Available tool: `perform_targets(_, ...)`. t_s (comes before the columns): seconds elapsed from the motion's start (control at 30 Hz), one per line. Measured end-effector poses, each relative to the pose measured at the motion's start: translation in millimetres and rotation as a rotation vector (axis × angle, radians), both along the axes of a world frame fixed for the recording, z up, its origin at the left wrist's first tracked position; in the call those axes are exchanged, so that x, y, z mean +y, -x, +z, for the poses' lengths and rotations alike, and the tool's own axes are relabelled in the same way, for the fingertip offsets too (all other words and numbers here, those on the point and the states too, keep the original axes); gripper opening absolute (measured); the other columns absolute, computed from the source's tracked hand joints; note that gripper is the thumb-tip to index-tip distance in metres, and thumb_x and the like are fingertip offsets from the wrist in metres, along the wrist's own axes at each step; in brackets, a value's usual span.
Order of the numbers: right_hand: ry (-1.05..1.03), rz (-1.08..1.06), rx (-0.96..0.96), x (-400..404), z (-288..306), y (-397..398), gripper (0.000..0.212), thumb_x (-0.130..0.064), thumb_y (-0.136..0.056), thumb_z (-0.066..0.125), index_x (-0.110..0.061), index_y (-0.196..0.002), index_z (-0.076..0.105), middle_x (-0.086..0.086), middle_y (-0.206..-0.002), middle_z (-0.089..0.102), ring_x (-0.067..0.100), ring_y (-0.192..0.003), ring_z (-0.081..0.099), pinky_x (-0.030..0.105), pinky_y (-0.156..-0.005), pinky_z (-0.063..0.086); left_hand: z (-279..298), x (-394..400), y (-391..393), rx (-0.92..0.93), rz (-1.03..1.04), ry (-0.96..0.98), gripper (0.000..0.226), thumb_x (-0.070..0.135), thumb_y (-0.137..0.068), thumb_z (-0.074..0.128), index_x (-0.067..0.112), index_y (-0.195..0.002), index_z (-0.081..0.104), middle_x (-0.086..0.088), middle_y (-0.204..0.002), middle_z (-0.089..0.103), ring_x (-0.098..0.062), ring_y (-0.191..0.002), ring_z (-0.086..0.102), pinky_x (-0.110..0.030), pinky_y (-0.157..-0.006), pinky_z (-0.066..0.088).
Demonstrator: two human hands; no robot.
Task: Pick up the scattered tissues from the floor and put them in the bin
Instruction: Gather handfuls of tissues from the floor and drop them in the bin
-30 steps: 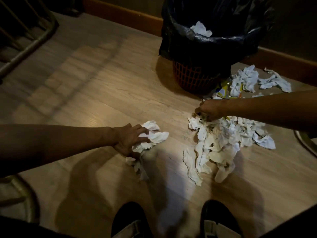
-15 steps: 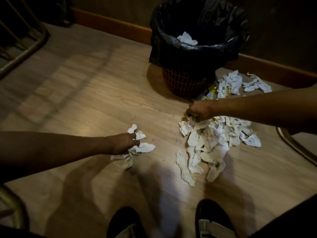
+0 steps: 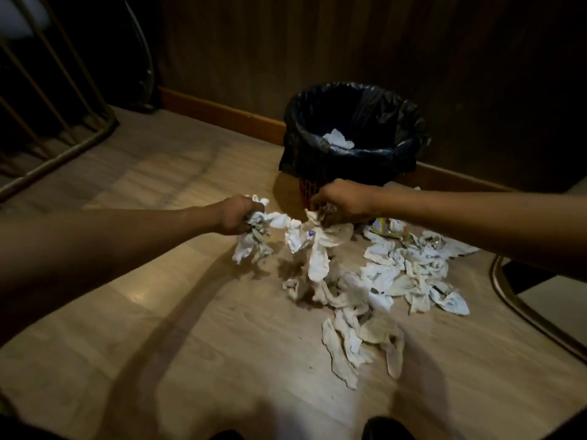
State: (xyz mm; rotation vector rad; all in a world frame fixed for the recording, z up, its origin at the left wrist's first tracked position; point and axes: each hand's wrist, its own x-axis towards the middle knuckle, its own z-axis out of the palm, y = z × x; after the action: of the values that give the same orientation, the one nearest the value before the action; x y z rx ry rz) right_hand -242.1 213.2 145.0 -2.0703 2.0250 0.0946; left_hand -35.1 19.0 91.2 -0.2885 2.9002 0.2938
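My left hand [image 3: 236, 215] is closed around a bunch of white tissues [image 3: 254, 242] that hang below it, lifted off the floor. My right hand [image 3: 343, 201] grips a second bunch of tissues [image 3: 317, 249], which dangles in front of the bin. The bin [image 3: 355, 160] is an orange mesh basket lined with a black bag, standing against the wall; one crumpled tissue [image 3: 338, 139] lies inside it. A heap of scattered tissues [image 3: 397, 281] covers the wooden floor below and right of my right hand.
A wooden skirting board [image 3: 222, 112] runs along the dark wall behind the bin. A metal frame [image 3: 63, 154] stands at the left, and a curved metal chair leg [image 3: 524, 309] at the right. A yellow wrapper [image 3: 382, 225] lies beside the bin. My shoes [image 3: 386, 428] show at the bottom edge.
Both hands have risen from the floor towards the bin, each lifting a bunch of tissues. The view has tilted up, showing more wall.
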Motion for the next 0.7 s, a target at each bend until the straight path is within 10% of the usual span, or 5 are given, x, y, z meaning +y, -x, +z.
perform_targets(0.4,-0.09,-0.163,-0.118,24,50,26,0.029,-0.029,-0.08,0.078,-0.021,-0.107,0.067,-0.01,-0.094,0.062,0.008,-0.084,0.058,0.018,-0.066,0.039,148,-14,59,0.702,0.191,-0.047,0.034,0.023,-0.067,0.061,0.005,-0.095,0.066,-0.018,-0.092,0.067,-0.031,-0.089,0.064,-0.036,-0.072,0.046)
perform_targets(0.7,-0.085,-0.287,-0.137,59,57,46,0.036,-0.028,-0.083,0.077,-0.016,-0.115,0.066,-0.023,-0.079,0.051,-0.008,-0.07,0.049,0.005,-0.055,0.033,161,39,174,0.763,0.298,-0.244,0.024,0.014,-0.081,0.067,0.006,-0.103,0.066,-0.016,-0.098,0.07,-0.029,-0.092,0.064,-0.033,-0.076,0.048)
